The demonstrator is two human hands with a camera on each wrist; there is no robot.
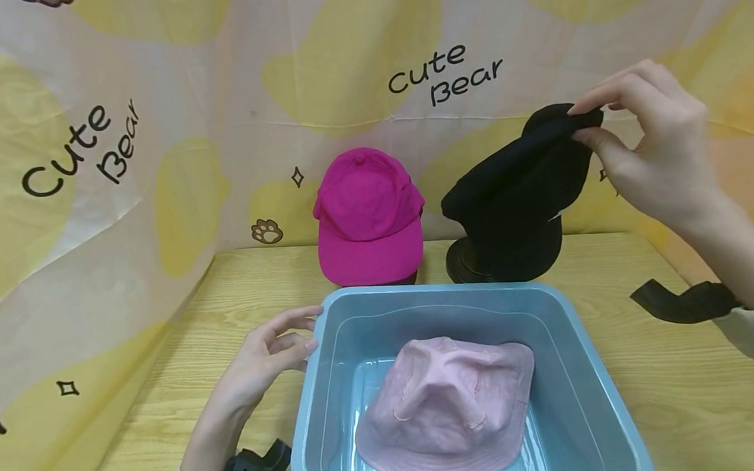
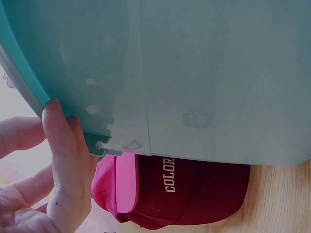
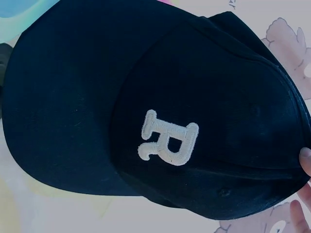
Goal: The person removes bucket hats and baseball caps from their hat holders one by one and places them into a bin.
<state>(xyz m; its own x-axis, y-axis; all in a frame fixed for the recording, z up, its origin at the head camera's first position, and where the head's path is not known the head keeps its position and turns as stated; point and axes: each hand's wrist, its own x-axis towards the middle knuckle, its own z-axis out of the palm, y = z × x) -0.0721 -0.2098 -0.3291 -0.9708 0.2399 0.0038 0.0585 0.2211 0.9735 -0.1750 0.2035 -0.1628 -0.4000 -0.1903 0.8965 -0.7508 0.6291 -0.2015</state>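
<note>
My right hand point(image 1: 659, 142) pinches a black cap point(image 1: 503, 177) between thumb and fingers at its upper right, tilted above the table's far side. A white letter R is stitched on this cap point(image 3: 233, 111) in the right wrist view. Black shapes overlap under it, and I cannot tell whether a second cap is among them. My left hand point(image 1: 267, 354) touches the left rim of a blue plastic tub point(image 1: 448, 290) with loosely bent fingers; its fingertips point(image 2: 53, 109) lie against the rim. Inside the tub lies a pale pink bucket hat point(image 1: 452, 404), crown up.
A bright magenta cap point(image 1: 367, 207) stands behind the tub, brim forward. In the left wrist view, a dark red cap point(image 2: 194, 194) with white lettering shows beside pink fabric. A round black base point(image 1: 463, 260) is under the black cap. Patterned cloth point(image 1: 341, 65) hangs around the wooden table point(image 1: 256, 279).
</note>
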